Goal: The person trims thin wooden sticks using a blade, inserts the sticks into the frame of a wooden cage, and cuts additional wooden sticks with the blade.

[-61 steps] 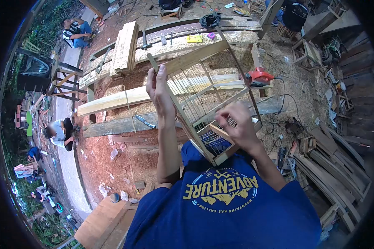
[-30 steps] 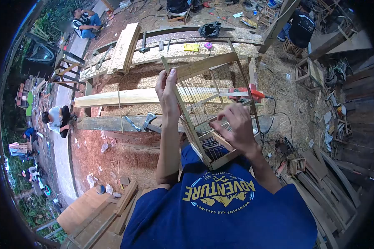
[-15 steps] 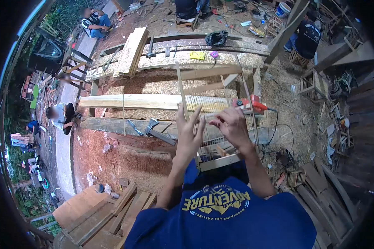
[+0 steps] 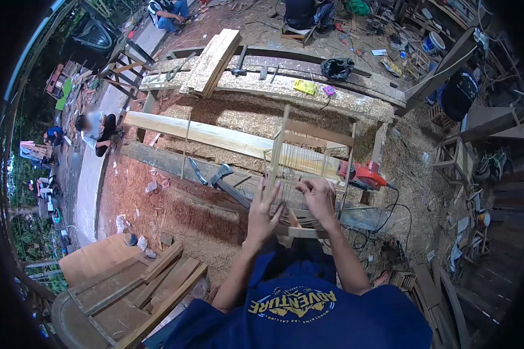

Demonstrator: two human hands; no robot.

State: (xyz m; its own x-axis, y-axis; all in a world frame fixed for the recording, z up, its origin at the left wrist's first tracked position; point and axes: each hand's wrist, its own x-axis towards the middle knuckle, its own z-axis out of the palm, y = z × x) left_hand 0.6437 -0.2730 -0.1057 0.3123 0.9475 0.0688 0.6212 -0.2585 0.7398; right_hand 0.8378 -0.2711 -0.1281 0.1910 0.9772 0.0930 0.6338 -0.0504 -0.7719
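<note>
The left hand (image 4: 265, 212) covered the lower left post of the slender-barred, pale wooden frame (image 4: 303, 163); whether it gripped that post could not be told. Over the frame's bars, the right hand's (image 4: 320, 199) fingertips were too small to show any pinched bar. Behind the frame's right post, the red power tool (image 4: 368, 174) was partly hidden. Far beyond the frame, the top edge cut off a seated person in dark clothes (image 4: 300, 13); below it, the bottom edge cropped the navy printed shirt (image 4: 326, 328).

We see a matt wooden cage (image 4: 278, 145); right of it, a glossy plastic power tool (image 4: 368, 174); left of it, a metal axe head (image 4: 221, 173).
</note>
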